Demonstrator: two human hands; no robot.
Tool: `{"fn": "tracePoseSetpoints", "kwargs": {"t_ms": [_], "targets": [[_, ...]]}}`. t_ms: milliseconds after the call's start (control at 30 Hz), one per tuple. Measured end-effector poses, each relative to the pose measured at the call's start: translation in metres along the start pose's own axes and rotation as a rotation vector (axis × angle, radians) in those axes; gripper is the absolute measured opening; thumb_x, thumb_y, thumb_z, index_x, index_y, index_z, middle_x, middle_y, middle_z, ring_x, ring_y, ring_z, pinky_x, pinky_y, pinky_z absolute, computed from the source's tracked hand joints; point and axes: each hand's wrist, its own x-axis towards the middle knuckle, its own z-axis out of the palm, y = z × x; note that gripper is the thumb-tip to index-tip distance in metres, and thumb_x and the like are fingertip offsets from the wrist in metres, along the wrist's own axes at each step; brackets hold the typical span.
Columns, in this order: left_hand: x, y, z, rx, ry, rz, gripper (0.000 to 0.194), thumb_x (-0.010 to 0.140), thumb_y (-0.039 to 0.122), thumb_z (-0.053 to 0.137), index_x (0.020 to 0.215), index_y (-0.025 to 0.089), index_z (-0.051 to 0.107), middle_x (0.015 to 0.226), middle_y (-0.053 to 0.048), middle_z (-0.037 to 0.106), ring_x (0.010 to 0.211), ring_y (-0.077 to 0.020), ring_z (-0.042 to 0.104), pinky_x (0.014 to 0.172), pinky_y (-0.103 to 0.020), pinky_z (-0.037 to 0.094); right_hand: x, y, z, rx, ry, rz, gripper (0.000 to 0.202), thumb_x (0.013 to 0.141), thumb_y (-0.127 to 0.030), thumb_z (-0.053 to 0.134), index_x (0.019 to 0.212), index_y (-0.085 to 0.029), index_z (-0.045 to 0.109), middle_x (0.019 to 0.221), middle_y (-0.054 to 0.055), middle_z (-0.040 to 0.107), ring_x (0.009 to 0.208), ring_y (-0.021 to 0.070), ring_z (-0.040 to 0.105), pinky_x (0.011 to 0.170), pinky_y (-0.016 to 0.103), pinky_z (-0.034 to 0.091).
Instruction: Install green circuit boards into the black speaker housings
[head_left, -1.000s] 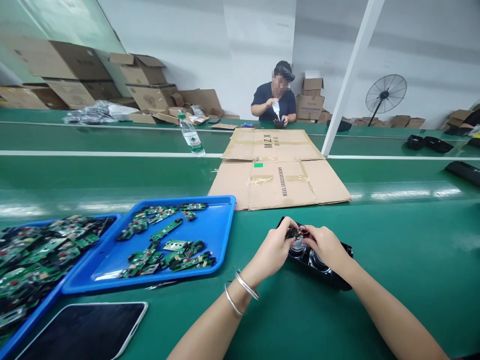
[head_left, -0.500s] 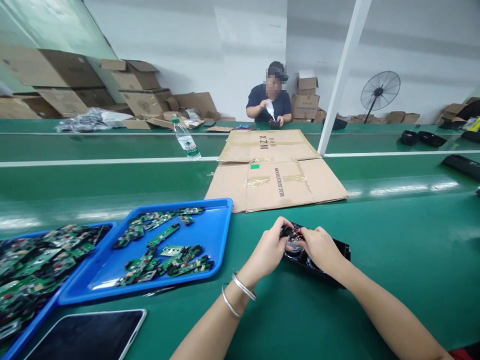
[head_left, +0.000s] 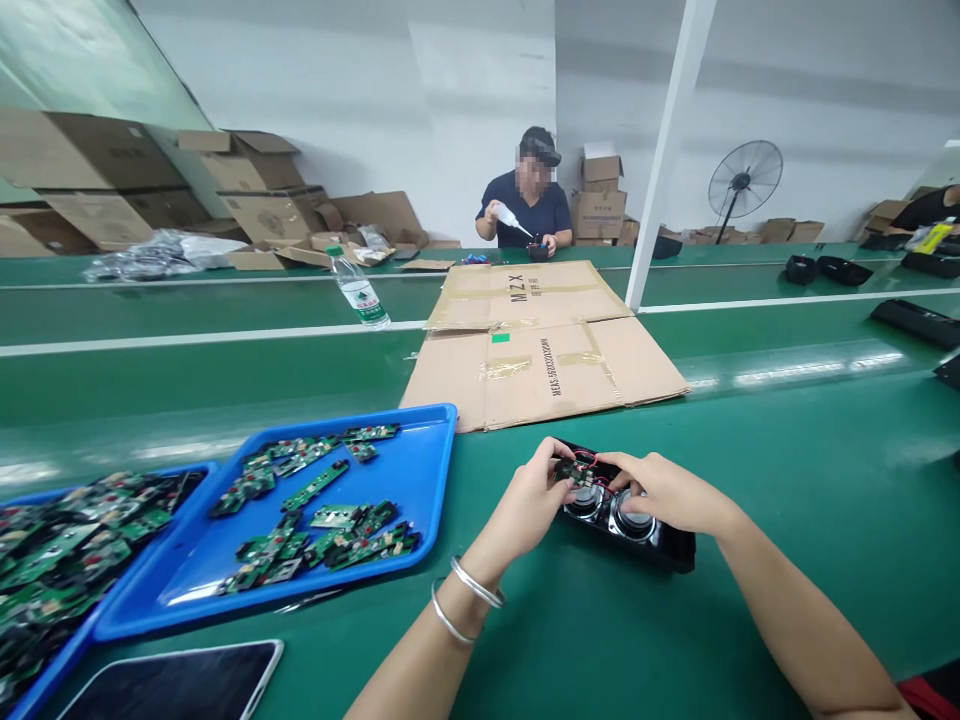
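A black speaker housing (head_left: 675,548) with two round silver-rimmed speakers (head_left: 632,517) lies on the green table, slightly slanted. At its left end, my left hand (head_left: 536,500) pinches a small circuit board (head_left: 576,472) between thumb and fingers. Thin red wires (head_left: 587,457) run from the board into the housing. My right hand (head_left: 660,490) reaches over the housing from the right, its fingers bent near the wires and above the right-hand speaker. Whether those fingertips grip anything is hard to make out.
Left of my hands are a blue tray (head_left: 444,480) of green circuit boards, a fuller tray (head_left: 75,655) and a tablet (head_left: 180,685). Flattened cardboard (head_left: 525,375) and a water bottle (head_left: 360,290) lie ahead. Across the table a person (head_left: 525,205) holds a white squeeze bottle (head_left: 508,217).
My right hand has lifted and shifted right, uncovering both speakers. My left hand still has the board. The person opposite has tilted the squeeze bottle flatter. The view has shifted slightly.
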Motion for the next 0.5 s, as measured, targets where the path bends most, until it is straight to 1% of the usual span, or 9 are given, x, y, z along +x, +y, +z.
{"fn": "tracePoseSetpoints", "kwargs": {"t_ms": [67, 133, 233, 333, 400, 500], "targets": [[0.0005, -0.0015, -0.0007, 0.012, 0.009, 0.003, 0.017, 0.076, 0.014, 0.048, 0.091, 0.022, 0.044, 0.085, 0.0, 0.06, 0.077, -0.0158, 0.061, 0.068, -0.032, 0.054, -0.0044, -0.0019, -0.0049, -0.012, -0.061, -0.007, 0.067, 0.075, -0.008, 0.048, 0.137, -0.025, 0.03, 0.113, 0.004, 0.062, 0.099, 0.0191, 0.058, 0.077, 0.026, 0.044], [0.0016, -0.0032, -0.0016, 0.031, 0.019, 0.004, 0.018, 0.076, 0.014, 0.048, 0.091, 0.022, 0.044, 0.086, -0.001, 0.06, 0.078, -0.0167, 0.061, 0.068, -0.032, 0.054, -0.0057, -0.0036, -0.0065, -0.025, -0.098, -0.013, 0.065, 0.077, -0.009, 0.045, 0.138, -0.025, 0.029, 0.115, 0.004, 0.061, 0.1, 0.0202, 0.058, 0.076, 0.027, 0.045], [0.003, -0.0052, -0.0025, 0.049, 0.021, 0.009, 0.019, 0.076, 0.015, 0.048, 0.092, 0.022, 0.044, 0.087, -0.001, 0.061, 0.079, -0.0175, 0.061, 0.068, -0.032, 0.053, -0.0042, -0.0038, -0.0054, 0.002, -0.074, -0.011, 0.055, 0.079, -0.008, 0.041, 0.131, -0.023, 0.036, 0.113, 0.006, 0.062, 0.101, 0.02, 0.058, 0.078, 0.028, 0.045], [0.0031, -0.0061, -0.0024, 0.05, 0.017, 0.004, 0.018, 0.076, 0.016, 0.048, 0.092, 0.023, 0.044, 0.087, -0.001, 0.061, 0.08, -0.0177, 0.061, 0.068, -0.032, 0.053, -0.002, -0.0018, -0.0033, 0.069, -0.047, -0.012, 0.039, 0.082, -0.009, 0.037, 0.119, -0.021, 0.043, 0.108, 0.007, 0.064, 0.1, 0.0179, 0.059, 0.078, 0.027, 0.046], [0.0027, -0.0063, -0.0021, 0.049, 0.016, -0.001, 0.018, 0.076, 0.016, 0.048, 0.092, 0.023, 0.043, 0.086, -0.001, 0.06, 0.08, -0.0179, 0.061, 0.068, -0.032, 0.053, -0.0008, 0.0001, -0.0021, 0.097, -0.029, -0.018, 0.031, 0.084, -0.01, 0.036, 0.111, -0.02, 0.045, 0.105, 0.008, 0.064, 0.097, 0.0169, 0.06, 0.076, 0.026, 0.046], [0.0023, -0.006, -0.0016, 0.049, 0.022, -0.004, 0.018, 0.076, 0.017, 0.048, 0.092, 0.023, 0.043, 0.086, -0.001, 0.059, 0.078, -0.0171, 0.061, 0.068, -0.033, 0.053, 0.0007, 0.0026, -0.0008, 0.088, -0.006, -0.043, 0.025, 0.084, -0.008, 0.036, 0.104, -0.02, 0.045, 0.1, 0.007, 0.065, 0.092, 0.0157, 0.061, 0.073, 0.025, 0.045]]}}
